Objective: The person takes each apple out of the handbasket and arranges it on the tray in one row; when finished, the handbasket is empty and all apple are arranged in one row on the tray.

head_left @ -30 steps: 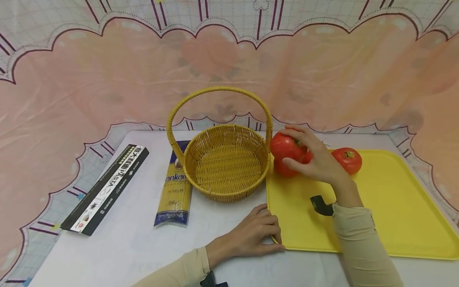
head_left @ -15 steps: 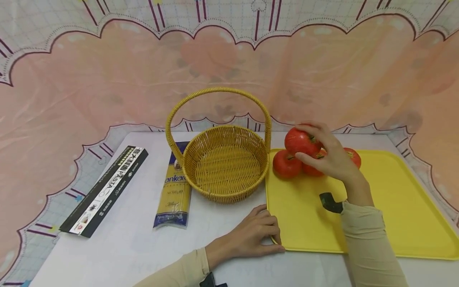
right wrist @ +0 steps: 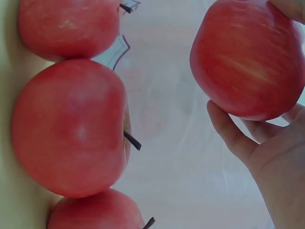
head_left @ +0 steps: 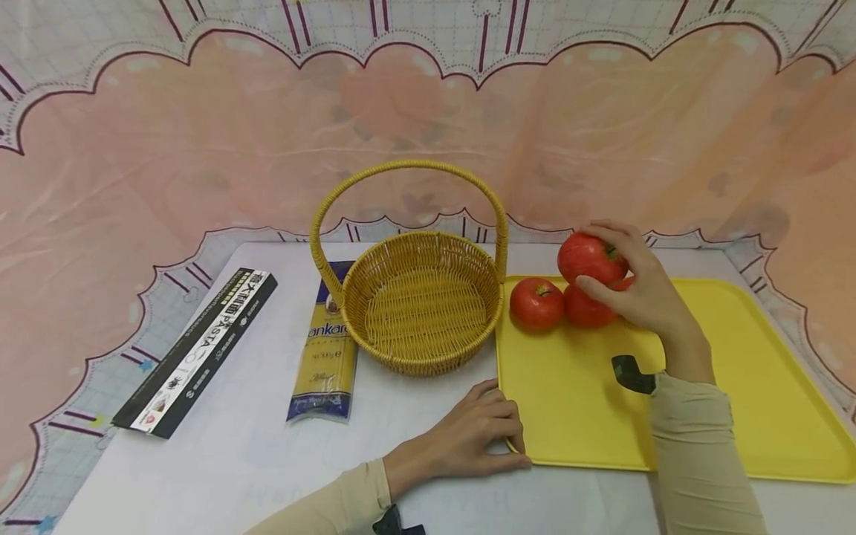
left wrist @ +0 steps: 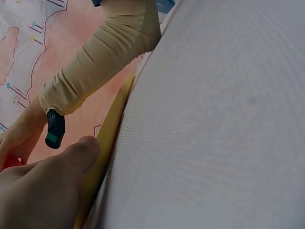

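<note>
My right hand (head_left: 638, 286) holds a red apple (head_left: 591, 258), thumb in front and fingers over its far side. In the right wrist view the held apple (right wrist: 248, 59) hangs apart from three other apples, the middle one (right wrist: 71, 129) with a dark stem. Below it in the head view, a left apple (head_left: 537, 305) and a second apple (head_left: 588, 306) sit side by side on the yellow tray (head_left: 756, 401); the third is hidden behind my right hand. My left hand (head_left: 468, 435) grips the tray's near left corner, its thumb (left wrist: 83, 152) along the edge.
A yellow wicker basket (head_left: 428, 364) with a tall handle stands left of the tray, nothing in it. Beside it lies a pasta packet (head_left: 324, 371), partly behind the basket. Farther left is a long black pasta box (head_left: 197, 353). A patterned cloth (head_left: 401, 141) hangs behind the table.
My right hand has carried the held apple rightward, from near the basket's handle to above the second apple, uncovering the left apple. The left hand stays at the tray corner.
</note>
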Demonstrator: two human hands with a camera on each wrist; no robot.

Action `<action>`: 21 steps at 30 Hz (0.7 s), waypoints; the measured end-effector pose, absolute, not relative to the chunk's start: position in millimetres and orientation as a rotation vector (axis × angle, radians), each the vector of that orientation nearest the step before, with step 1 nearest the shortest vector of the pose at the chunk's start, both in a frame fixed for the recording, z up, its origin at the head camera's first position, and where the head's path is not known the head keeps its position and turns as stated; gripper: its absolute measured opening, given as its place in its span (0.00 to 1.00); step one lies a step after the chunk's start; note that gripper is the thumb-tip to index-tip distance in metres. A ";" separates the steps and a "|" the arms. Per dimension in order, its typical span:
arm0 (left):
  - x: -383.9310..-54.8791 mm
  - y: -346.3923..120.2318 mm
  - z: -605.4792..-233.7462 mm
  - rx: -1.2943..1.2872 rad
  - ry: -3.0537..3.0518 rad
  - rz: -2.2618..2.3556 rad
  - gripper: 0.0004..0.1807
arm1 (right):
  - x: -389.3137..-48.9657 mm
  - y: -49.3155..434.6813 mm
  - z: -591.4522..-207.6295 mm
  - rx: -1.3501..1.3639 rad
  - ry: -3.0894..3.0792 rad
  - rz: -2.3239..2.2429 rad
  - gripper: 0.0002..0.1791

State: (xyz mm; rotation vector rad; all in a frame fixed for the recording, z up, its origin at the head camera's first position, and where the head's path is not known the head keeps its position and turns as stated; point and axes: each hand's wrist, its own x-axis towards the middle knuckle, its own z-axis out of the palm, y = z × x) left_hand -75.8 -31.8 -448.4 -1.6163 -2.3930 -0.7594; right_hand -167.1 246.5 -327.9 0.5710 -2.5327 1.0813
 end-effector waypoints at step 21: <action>-76.0 -33.0 -446.0 -1.631 -2.389 -0.710 0.10 | -165.6 275.2 -329.7 0.310 -2.650 1.165 0.40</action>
